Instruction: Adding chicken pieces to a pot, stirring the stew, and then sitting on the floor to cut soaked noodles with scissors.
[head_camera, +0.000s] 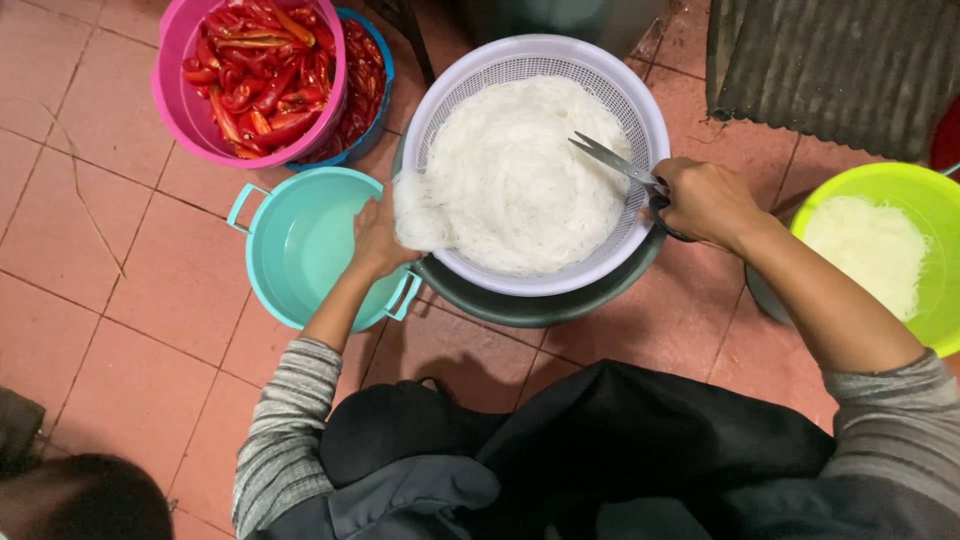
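Note:
A white plastic colander (640, 95) full of white rice noodles (520, 170) rests on a dark green basin (540, 305) on the floor. My left hand (378, 240) grips a bunch of noodles (418, 212) pulled over the colander's left rim, above an empty teal tub (300, 245). My right hand (705, 200) holds metal scissors (612, 160), whose blades point left over the noodles and stand slightly apart.
A pink tub of red chillies (255, 75) sits at top left, with a blue tub (372, 80) of chillies behind it. A lime green bowl (925, 190) holding noodles is at right. The floor is reddish tiles (110, 200); a dark mat (840, 60) lies top right.

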